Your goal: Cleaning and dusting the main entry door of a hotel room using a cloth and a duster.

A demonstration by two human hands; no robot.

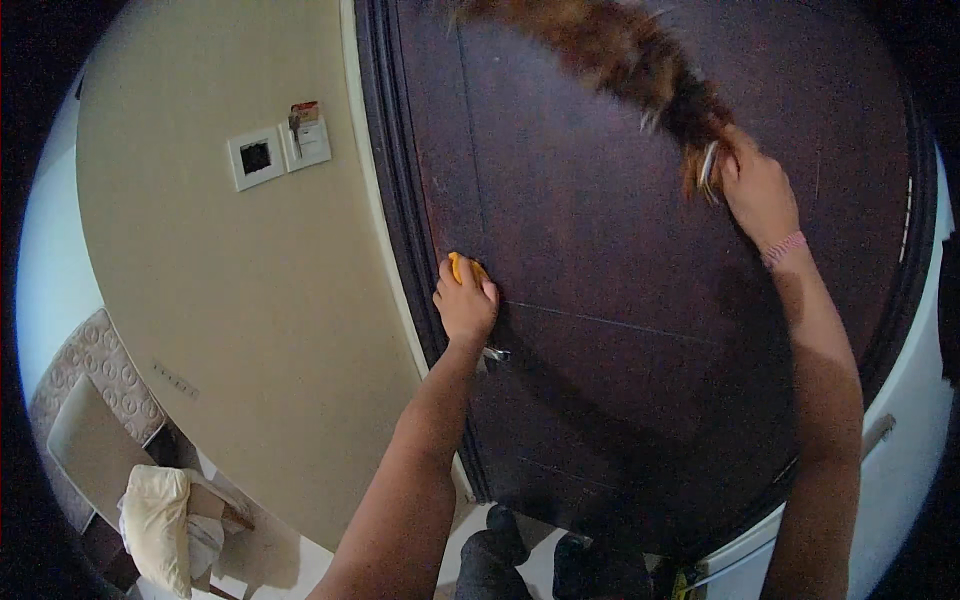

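A dark brown wooden door (592,240) fills the middle of the head view. My right hand (759,187) grips a brown feather duster (615,56) near its base, and the feathers stretch up and left past the top of the picture. Against the door's left side, my left hand (466,311) holds a small yellow cloth or sponge (469,268), mostly covered by the fingers. Just below that hand is a metal door handle (497,353), partly hidden by my forearm. A pink and white band circles my right wrist.
Left of the dark door frame (394,150), a beige wall carries a switch plate (306,144) with a key and a white frame (256,159) around a dark opening. A chair (97,442) with pale fabric (156,525) on it stands lower left. My feet are below.
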